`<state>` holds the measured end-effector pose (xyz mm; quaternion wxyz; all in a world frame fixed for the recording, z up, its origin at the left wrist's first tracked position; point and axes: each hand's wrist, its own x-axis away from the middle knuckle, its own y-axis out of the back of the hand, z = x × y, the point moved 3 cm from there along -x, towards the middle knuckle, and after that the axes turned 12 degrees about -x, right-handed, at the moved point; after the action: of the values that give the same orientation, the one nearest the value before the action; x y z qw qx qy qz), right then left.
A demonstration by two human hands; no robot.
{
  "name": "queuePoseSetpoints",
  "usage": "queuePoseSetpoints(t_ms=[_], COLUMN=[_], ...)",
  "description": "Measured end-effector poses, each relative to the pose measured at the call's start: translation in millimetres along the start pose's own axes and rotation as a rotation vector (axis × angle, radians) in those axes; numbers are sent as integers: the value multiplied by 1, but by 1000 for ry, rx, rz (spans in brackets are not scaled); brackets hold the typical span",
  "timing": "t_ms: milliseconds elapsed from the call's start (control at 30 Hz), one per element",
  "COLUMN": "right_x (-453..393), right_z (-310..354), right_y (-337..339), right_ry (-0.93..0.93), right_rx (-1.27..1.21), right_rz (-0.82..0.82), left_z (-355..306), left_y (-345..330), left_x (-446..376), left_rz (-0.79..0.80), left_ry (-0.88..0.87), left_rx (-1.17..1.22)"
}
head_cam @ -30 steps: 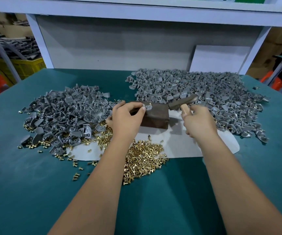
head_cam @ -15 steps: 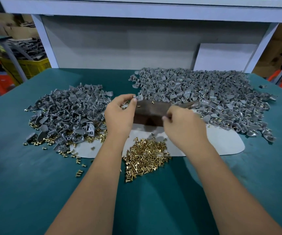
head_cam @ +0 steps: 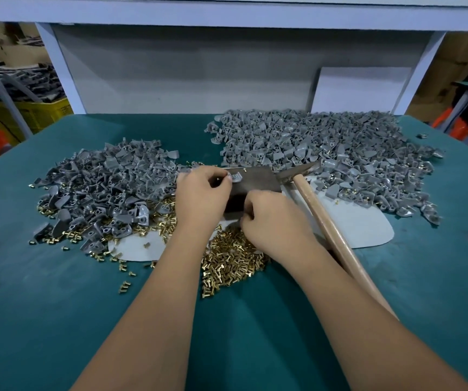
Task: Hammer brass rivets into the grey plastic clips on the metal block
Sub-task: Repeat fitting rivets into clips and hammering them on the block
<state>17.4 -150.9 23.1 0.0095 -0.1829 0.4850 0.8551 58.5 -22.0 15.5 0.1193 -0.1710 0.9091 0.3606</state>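
Note:
A dark metal block [head_cam: 258, 182] stands mid-table on a white mat [head_cam: 354, 224]. My left hand [head_cam: 203, 193] pinches a grey plastic clip [head_cam: 236, 177] against the block's top left corner. My right hand [head_cam: 272, 221] hovers at the block's front edge, over the pile of brass rivets [head_cam: 232, 258]. Its fingers are curled downward, and whatever is under the fingertips is hidden. The hammer [head_cam: 328, 221] lies loose beside my right forearm, with its metal head against the block's right side and its wooden handle pointing toward me.
Loose grey clips form one heap on the left [head_cam: 100, 187] and a bigger heap at the back right [head_cam: 325, 153]. Stray rivets dot the green table [head_cam: 58, 306] around them. A white shelf frame and a white board [head_cam: 359, 88] close off the back.
A second ago my right hand held the hammer by the block. It has let go and come down to the rivets. My left hand stays on the clip.

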Motion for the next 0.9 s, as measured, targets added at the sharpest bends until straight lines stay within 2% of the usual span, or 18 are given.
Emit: queuePoseSetpoints(t_ms=[133,267,400,500,600,733,900], right_x=[-3,-8,-11,-11,-9,-9,-19], right_z=[-18,-37,-44,-44,-45,-40,-30], right_y=[11,14,12,7,7,12,19], right_ry=[-131,-296,-347,-361,-356,-297,-221], right_rx=[-410,-588,-560,-579,-599,-590,-686], right_rz=[-328,-494,-521,-467,-498,-572,-575], left_z=[2,-5,-9,-5,-3,0,5], left_y=[3,-5,-15,-16,-15,-15,-11], left_x=[3,1,-1,-1,0,-2,-8], left_rz=[-80,-4,53,92,105,111,134], left_ry=[9,-90,-113,-60,-16,-26,-34], left_rx=[24,13,3,70,132,139,168])
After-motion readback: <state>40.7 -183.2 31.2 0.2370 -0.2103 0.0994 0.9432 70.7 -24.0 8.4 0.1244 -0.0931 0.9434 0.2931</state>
